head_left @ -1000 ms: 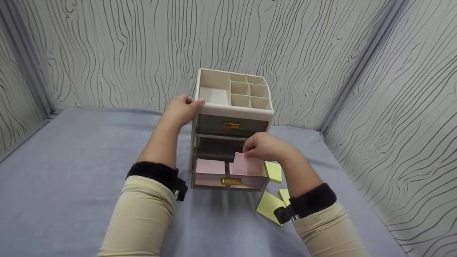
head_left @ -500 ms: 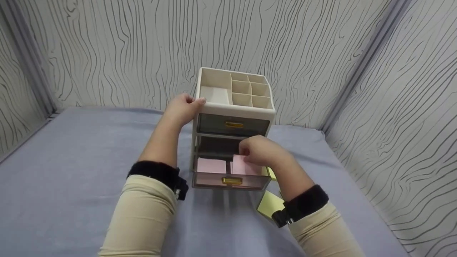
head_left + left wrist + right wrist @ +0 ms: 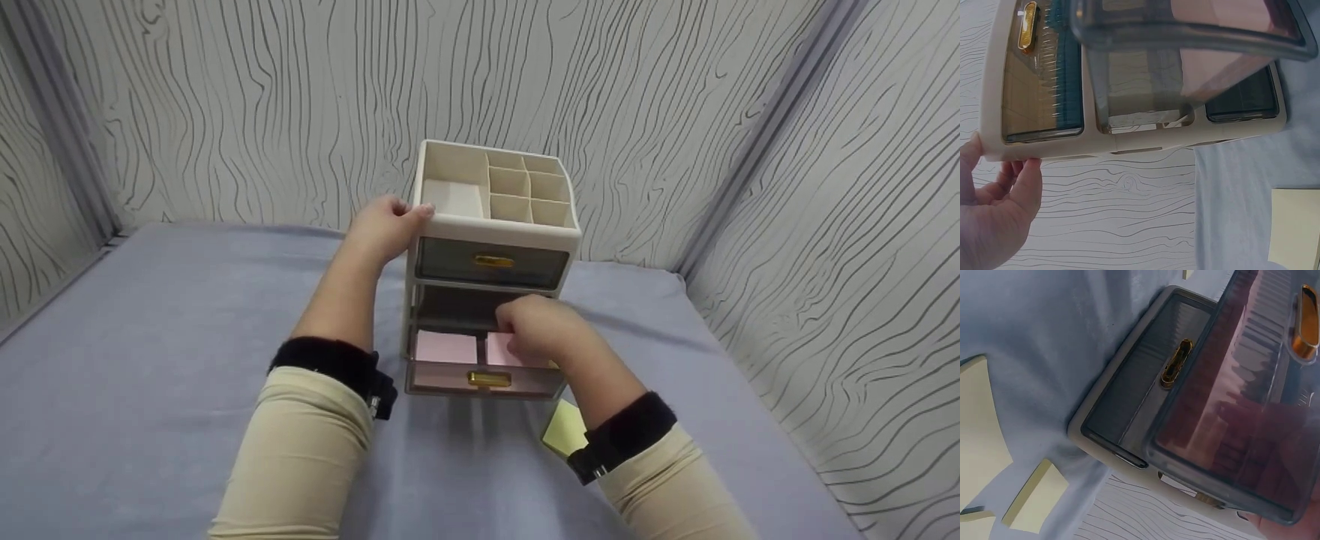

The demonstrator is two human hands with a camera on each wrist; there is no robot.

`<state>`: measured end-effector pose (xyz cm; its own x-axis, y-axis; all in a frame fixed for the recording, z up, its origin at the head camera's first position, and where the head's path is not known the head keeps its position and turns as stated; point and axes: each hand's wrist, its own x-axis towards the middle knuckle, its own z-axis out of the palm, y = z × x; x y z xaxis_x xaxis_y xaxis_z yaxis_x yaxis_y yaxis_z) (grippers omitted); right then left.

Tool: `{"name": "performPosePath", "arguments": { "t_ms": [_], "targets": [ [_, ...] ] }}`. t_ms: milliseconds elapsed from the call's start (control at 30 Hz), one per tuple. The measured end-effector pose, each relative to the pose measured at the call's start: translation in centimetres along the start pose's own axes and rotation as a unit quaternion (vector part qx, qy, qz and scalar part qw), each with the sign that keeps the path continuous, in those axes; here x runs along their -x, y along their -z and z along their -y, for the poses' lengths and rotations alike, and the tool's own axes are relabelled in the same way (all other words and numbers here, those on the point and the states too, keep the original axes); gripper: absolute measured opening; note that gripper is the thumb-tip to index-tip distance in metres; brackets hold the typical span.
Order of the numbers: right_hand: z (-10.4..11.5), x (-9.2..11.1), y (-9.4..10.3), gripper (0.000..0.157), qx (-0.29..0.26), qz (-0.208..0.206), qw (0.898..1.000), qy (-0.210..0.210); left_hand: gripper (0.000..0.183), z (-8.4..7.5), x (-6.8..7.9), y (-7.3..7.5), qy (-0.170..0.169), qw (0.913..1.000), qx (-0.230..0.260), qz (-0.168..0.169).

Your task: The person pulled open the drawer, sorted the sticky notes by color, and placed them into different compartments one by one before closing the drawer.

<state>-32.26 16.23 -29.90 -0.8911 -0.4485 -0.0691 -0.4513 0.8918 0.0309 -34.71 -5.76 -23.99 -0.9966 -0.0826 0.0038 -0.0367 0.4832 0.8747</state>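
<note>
A cream desktop drawer organizer (image 3: 510,231) stands upright on the cloth, its smoky middle drawer (image 3: 450,379) pulled out. My left hand (image 3: 386,227) grips the organizer's upper left corner, thumb over the front rim; in the left wrist view the same hand (image 3: 1002,211) pinches that edge. My right hand (image 3: 551,330) reaches down into the right half of the drawer, holding a pink sticky note pad (image 3: 498,349). Its fingertips are hidden behind the hand and pad. Another pink pad (image 3: 446,347) lies in the drawer's left half.
Yellow sticky note pads (image 3: 565,429) lie on the blue-grey cloth (image 3: 187,360) right of the organizer; several (image 3: 1036,498) show in the right wrist view. A wood-grain patterned wall (image 3: 262,112) stands close behind. The organizer's top drawer (image 3: 491,262) is closed.
My right hand has moved down and slightly left, lowering the pink sticky note pad into the drawer. My left hand has stayed on the organizer's corner.
</note>
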Motion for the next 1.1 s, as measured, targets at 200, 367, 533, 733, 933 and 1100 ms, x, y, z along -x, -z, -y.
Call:
{"name": "performPosePath", "arguments": {
  "t_ms": [200,367,533,733,933,1100],
  "targets": [
    [0.2,0.0,-0.2,0.013,0.033,-0.002,0.999,-0.001,0.048,0.0,0.1,0.0,0.000,1.0000,0.004,0.001],
    [0.3,0.2,-0.3,0.016,0.063,-0.013,0.998,0.016,0.047,0.0,0.1,0.0,0.001,1.0000,0.007,0.002],
    [-0.1,0.2,-0.7,0.021,0.055,-0.018,0.998,0.033,0.044,0.1,0.0,0.0,-0.007,0.9999,0.010,0.005],
    [-0.9,0.7,-0.8,0.016,0.013,-0.038,0.994,0.097,0.044,0.0,0.1,0.0,-0.011,0.9999,0.005,0.003],
    [-1.5,1.3,-0.9,0.004,0.012,-0.086,0.984,0.158,0.047,0.0,0.0,0.0,-0.009,0.9999,-0.001,0.008],
    [-1.4,1.7,-1.1,0.005,-0.004,-0.133,0.973,0.188,0.048,-0.1,0.0,0.0,-0.011,0.9999,-0.007,0.007]
  ]
}}
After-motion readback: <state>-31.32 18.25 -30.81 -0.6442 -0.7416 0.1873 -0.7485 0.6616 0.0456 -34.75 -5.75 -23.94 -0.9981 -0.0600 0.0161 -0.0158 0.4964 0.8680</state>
